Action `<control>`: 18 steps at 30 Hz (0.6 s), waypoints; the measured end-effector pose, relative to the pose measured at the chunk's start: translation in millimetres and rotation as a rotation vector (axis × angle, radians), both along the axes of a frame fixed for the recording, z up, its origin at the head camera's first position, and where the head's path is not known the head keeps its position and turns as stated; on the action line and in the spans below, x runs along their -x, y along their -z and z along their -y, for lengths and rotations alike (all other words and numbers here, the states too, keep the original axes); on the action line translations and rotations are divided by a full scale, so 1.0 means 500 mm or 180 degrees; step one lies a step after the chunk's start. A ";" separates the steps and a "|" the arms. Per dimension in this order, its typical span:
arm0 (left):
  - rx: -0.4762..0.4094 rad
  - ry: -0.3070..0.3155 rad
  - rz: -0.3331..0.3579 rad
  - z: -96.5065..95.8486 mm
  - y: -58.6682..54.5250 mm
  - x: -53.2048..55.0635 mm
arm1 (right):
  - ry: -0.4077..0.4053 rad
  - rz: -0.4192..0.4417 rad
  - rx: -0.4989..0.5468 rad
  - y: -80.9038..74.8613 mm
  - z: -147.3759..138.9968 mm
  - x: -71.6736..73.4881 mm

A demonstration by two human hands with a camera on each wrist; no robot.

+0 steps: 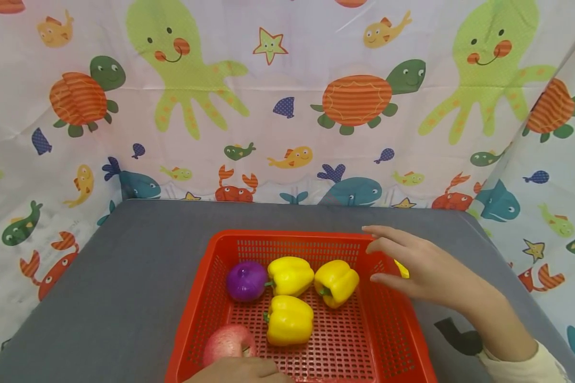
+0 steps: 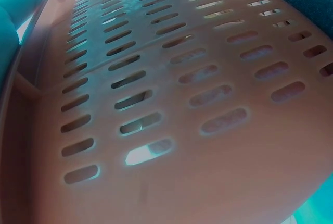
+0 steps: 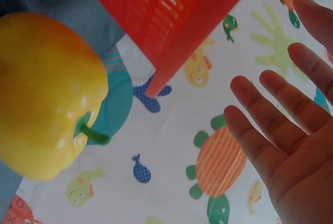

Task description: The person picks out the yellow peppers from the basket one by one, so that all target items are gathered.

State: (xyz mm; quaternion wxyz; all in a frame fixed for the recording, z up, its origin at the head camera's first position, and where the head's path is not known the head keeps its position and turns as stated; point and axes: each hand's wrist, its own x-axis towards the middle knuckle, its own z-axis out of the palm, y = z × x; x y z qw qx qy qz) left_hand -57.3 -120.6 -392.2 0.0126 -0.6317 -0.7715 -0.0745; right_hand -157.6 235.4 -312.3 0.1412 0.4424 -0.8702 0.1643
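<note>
My right hand (image 1: pixel 417 266) hovers over the right rim of the red basket (image 1: pixel 397 330), its fingers spread and nothing in them. Outside that rim is a yellow bell pepper (image 3: pixel 47 99) with a green stem, mostly hidden behind my hand in the head view. My left hand (image 1: pixel 239 371) is at the basket's near side, by the pink apple (image 1: pixel 227 346); most of this hand lies below the frame. The left wrist view shows the slotted basket wall (image 2: pixel 156 78) close up, with a finger (image 2: pixel 21 10) beyond its edge.
Inside the basket are a purple onion-like vegetable (image 1: pixel 246 281) and three yellow bell peppers (image 1: pixel 289 320). The basket stands on a grey tabletop (image 1: pixel 124 298). A curtain (image 1: pixel 287 96) with sea animals hangs behind and at both sides.
</note>
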 end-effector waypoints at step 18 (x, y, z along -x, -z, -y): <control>-0.0083 0.0113 -0.0298 0.002 0.004 0.007 | -0.0291 0.0339 -0.0364 0.048 0.062 0.003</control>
